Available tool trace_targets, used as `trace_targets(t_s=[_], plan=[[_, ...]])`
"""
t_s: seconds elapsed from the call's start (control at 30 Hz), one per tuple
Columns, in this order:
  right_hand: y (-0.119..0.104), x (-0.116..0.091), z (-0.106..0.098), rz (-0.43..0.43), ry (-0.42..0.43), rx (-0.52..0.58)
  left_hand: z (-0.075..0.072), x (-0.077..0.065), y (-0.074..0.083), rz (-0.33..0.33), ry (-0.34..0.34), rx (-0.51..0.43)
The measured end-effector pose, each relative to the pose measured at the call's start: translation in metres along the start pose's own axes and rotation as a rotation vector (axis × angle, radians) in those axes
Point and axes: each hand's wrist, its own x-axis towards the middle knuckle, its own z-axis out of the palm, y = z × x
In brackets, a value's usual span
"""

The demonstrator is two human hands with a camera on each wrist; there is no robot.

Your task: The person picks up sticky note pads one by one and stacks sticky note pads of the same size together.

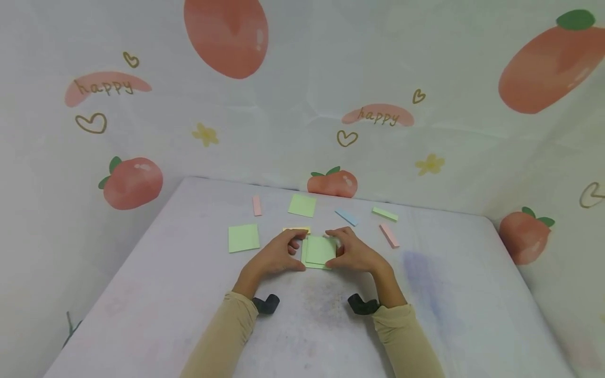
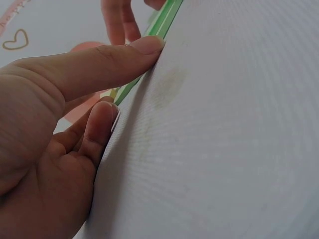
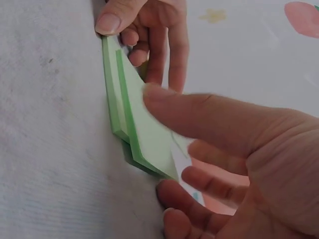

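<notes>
Two square pads of green sticky notes lie stacked at the middle of the table. The upper pad [image 1: 320, 249] sits off to the right of the lower pad [image 1: 304, 256], whose left and near edges show. My left hand [image 1: 278, 253] grips the lower pad, its thumb at the near left corner and its fingers towards the far edge. On the other side my right hand [image 1: 357, 254] holds the upper pad between thumb and fingers. In the right wrist view the upper pad [image 3: 147, 132] overhangs the lower one, with the right fingertips close at its corner.
Around lie a green square pad [image 1: 243, 238] at left, another green pad [image 1: 302, 205] behind, pink strips [image 1: 257, 205], a blue strip [image 1: 346, 217] and a green strip [image 1: 385, 213]. A yellow strip [image 1: 296, 229] is partly behind the left hand. A patterned cloth backdrop [image 1: 283, 131] encloses the table.
</notes>
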Motion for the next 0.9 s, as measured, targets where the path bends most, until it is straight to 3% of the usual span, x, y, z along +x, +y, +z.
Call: trace_targets(t_s=[0.27, 0.9], plan=[[-0.001, -0.001, 0.001, 0.032, -0.001, -0.055, -0.001, -0.002, -0.001, 0.014, 0.002, -0.009], [-0.004, 0.003, 0.012, 0.035, -0.011, -0.047, -0.003, -0.004, 0.002, 0.030, -0.012, -0.006]])
